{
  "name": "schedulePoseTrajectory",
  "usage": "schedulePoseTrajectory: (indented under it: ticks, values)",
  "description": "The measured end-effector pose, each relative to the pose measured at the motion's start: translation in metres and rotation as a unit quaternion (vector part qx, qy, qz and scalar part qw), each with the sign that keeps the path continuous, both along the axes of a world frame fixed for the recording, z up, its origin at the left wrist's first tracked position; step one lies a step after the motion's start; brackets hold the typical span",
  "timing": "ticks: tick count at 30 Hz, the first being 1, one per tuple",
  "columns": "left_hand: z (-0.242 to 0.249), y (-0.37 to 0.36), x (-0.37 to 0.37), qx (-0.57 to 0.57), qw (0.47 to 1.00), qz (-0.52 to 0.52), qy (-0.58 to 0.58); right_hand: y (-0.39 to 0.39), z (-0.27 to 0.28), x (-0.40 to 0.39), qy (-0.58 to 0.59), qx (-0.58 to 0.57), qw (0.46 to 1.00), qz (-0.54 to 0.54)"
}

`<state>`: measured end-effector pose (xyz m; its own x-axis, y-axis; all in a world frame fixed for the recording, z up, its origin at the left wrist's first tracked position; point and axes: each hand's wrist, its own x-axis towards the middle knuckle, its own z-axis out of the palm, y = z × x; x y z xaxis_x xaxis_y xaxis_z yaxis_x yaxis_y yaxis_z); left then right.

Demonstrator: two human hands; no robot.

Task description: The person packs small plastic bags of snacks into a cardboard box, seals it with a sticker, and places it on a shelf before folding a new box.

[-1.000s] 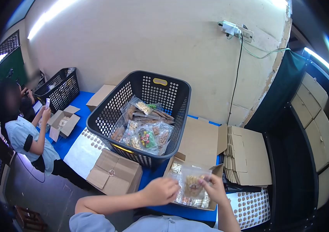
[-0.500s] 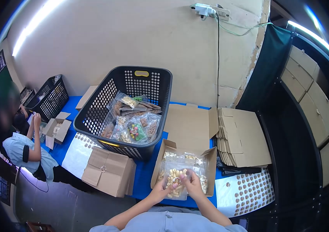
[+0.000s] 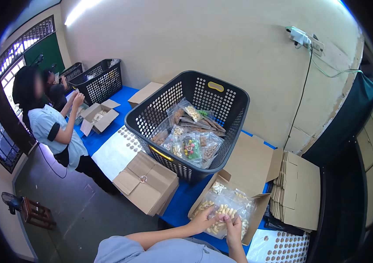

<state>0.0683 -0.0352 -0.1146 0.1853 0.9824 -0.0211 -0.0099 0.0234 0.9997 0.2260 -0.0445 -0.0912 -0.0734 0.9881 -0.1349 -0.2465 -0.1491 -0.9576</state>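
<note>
A clear plastic bag of pale tube-shaped snacks [image 3: 225, 210] is between my hands, above an open cardboard box [image 3: 256, 219]. My left hand [image 3: 201, 220] grips the bag's left side, its fingers bent over the plastic. On the right side, my right hand [image 3: 233, 228] is closed on the same bag, with thumb and fingertips together near its middle. More clear bags with pale snacks [image 3: 218, 187] lie inside the box, partly covered by the held bag. My fingers hide part of the bag's front.
A black perforated basket [image 3: 151, 115] holds several snack bags. Nearby are a closed carton [image 3: 149, 180], a stack of flat cardboard [image 3: 298, 188] and sticker sheets [image 3: 278, 247]. At left, a co-worker [image 3: 57, 127] stands by an open carton [image 3: 100, 117].
My view has swung left, so everything sits further right in the picture. Both hands remain on the snack bag; the round label seen on its front is now hard to make out.
</note>
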Motion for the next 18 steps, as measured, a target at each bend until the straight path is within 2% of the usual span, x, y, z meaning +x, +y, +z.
schedulePoseTrajectory:
  ticks: [1, 2, 4, 7, 9, 10, 13, 14, 15, 16, 17, 18]
  values:
    - [0.007, 0.001, -0.002, 0.018, 0.998, -0.019, 0.06, 0.002, 0.0, -0.003, -0.002, -0.004, 1.0, 0.002]
    - [0.007, 0.001, -0.003, 0.014, 0.998, -0.017, 0.059, 0.005, -0.004, -0.006, 0.027, -0.014, 0.999, -0.012]
    - [0.001, 0.005, -0.006, -0.078, 0.996, 0.012, -0.051, 0.012, -0.012, -0.011, 0.057, -0.024, 0.998, -0.021]
    - [-0.015, 0.008, -0.015, -0.025, 0.997, 0.04, -0.069, 0.017, -0.01, -0.019, 0.115, -0.057, 0.991, -0.034]
    - [-0.007, 0.002, -0.018, 0.013, 0.999, 0.034, -0.037, 0.018, 0.006, -0.025, -0.011, -0.007, 1.0, 0.021]
    - [0.0, 0.0, -0.019, 0.051, 0.998, 0.024, -0.007, 0.018, 0.007, -0.025, -0.01, -0.008, 1.0, 0.024]
    - [0.003, 0.003, -0.022, 0.031, 0.999, -0.017, -0.009, 0.021, 0.012, -0.023, -0.005, 0.012, 0.999, 0.037]
    - [0.005, 0.003, -0.022, 0.032, 0.999, -0.016, -0.007, 0.022, 0.013, -0.023, 0.052, -0.017, 0.998, 0.028]
    - [0.009, 0.002, -0.02, -0.039, 0.998, 0.004, -0.048, 0.023, 0.014, -0.022, 0.109, -0.045, 0.993, 0.018]
    - [0.011, 0.002, -0.018, -0.109, 0.99, 0.025, -0.09, 0.025, 0.013, -0.021, 0.109, -0.043, 0.993, 0.018]
    - [0.005, 0.004, -0.018, -0.107, 0.99, 0.023, -0.09, 0.027, 0.009, -0.018, 0.127, -0.059, 0.99, 0.007]
    - [0.004, 0.007, -0.019, -0.043, 0.992, 0.015, -0.115, 0.028, 0.008, -0.015, 0.143, -0.075, 0.987, -0.003]
